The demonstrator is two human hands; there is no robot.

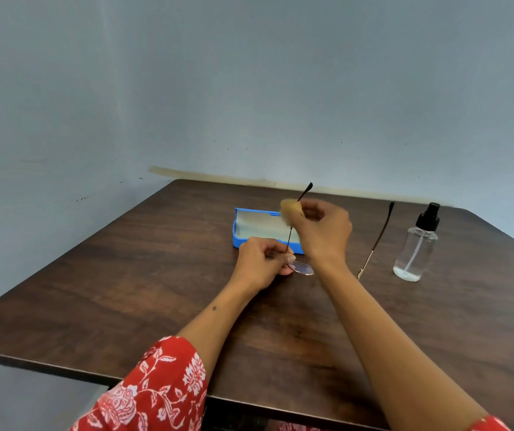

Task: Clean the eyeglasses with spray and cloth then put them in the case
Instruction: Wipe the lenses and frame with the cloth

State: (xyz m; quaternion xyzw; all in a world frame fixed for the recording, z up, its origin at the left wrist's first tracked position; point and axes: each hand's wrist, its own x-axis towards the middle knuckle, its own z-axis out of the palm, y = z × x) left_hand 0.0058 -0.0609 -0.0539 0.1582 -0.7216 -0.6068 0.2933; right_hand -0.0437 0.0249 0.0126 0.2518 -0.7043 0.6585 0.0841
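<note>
Both hands grip eyeglasses [299,262]: left fingers [275,258] pinch frame, right fingers [308,213] (blurred) pinch cloth [288,208] round temple.

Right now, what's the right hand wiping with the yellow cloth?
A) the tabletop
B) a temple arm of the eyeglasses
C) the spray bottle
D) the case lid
B: the right hand holds the yellow cloth around the raised temple arm of the eyeglasses, which the left hand steadies by the frame; the spray bottle stands untouched to the right.
</note>
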